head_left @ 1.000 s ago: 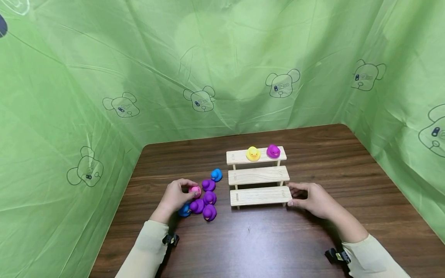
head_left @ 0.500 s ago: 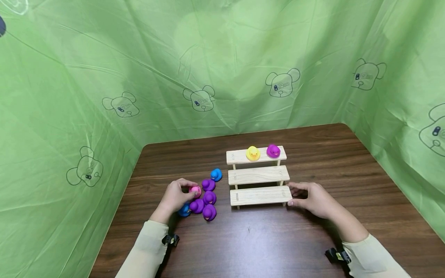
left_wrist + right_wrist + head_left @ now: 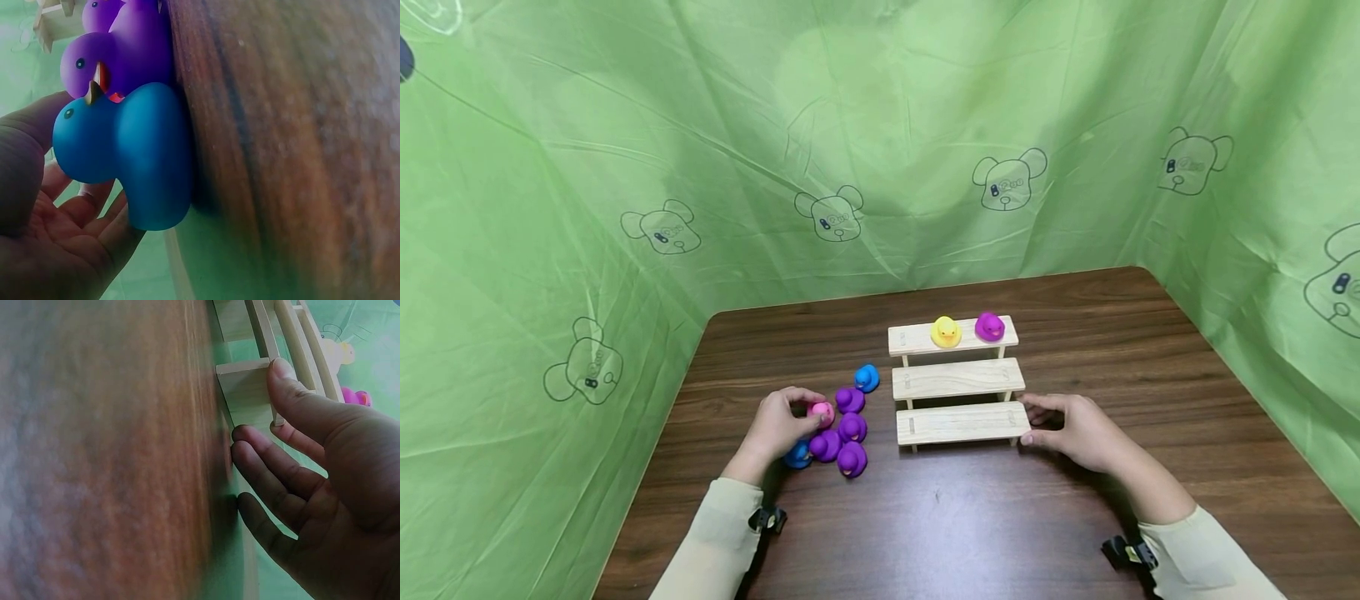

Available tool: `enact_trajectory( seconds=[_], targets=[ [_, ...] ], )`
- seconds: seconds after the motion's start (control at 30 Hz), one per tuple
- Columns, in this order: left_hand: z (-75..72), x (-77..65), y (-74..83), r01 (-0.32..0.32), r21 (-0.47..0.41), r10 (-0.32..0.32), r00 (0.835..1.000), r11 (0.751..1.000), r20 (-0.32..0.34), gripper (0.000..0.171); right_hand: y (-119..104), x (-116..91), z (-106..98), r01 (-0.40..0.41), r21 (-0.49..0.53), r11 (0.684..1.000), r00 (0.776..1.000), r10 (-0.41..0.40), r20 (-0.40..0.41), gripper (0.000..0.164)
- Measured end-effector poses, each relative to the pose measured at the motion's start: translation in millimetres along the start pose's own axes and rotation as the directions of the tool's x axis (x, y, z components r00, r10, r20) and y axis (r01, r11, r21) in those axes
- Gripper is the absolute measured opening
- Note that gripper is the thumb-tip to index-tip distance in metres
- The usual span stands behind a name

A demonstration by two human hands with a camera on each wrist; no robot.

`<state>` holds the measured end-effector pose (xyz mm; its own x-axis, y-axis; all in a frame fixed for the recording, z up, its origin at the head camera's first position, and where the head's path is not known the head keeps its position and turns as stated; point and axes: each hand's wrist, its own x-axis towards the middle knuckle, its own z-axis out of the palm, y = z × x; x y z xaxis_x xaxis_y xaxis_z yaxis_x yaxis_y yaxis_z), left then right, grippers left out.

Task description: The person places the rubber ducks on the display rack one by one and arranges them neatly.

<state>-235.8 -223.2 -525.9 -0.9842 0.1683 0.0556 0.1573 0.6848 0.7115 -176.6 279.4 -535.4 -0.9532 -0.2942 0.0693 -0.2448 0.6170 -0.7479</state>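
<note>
Pink duck [image 3: 824, 409] in the left hand [image 3: 778, 424]
Fingers [image 3: 805, 394] pinch it between their tips; the right hand [image 3: 1078, 433] pinches the wooden stand [image 3: 958, 379].

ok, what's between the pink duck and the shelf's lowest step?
Head view: two purple ducks right beside the pink duck, then bare table up to the lowest step.
</note>
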Motion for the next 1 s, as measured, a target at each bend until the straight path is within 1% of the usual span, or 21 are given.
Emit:
enact_trajectory(
  seconds=[0.1,0.23,0.47,0.63,0.8,0.93,1.0],
  targets=[
    [-2.0,0.3,0.0,-0.005,-0.018,0.005,1.000,1.000,-0.011,0.022,0.9,-0.1,1.4,0.002,-0.002,1.000,1.000,-0.002,-0.002,0.067],
    [-4.4,0.6,2.8,-0.013,-0.077,0.010,0.999,0.997,-0.037,0.022,1.2,-0.5,1.6,-0.003,-0.002,1.000,1.000,0.003,-0.005,0.067],
    [-5.4,3.5,5.1,-0.072,-0.110,0.061,0.993,0.991,-0.101,0.023,0.4,-0.5,-0.2,-0.001,0.010,1.000,1.000,0.001,0.002,0.067],
    [-7.8,6.8,9.4,-0.113,-0.185,0.088,0.987,0.976,-0.137,0.023,-0.8,-0.8,-0.4,0.000,0.014,1.000,1.000,0.000,0.002,0.067],
    [-10.0,10.3,11.8,-0.152,-0.260,0.109,0.979,0.954,-0.173,0.026,-1.4,-0.8,-0.3,0.002,0.008,1.000,1.000,-0.002,-0.001,0.067],
    [-10.9,11.9,15.0,-0.183,-0.305,0.135,0.976,0.935,-0.171,0.026,-1.2,-0.9,-0.5,-0.003,0.007,1.000,1.000,0.003,0.002,0.068],
    [-11.4,11.9,18.5,-0.198,-0.308,0.152,0.974,0.931,-0.166,0.027,-1.2,-0.9,-0.3,-0.007,0.009,1.000,1.000,0.007,0.002,0.068]
  ],
)
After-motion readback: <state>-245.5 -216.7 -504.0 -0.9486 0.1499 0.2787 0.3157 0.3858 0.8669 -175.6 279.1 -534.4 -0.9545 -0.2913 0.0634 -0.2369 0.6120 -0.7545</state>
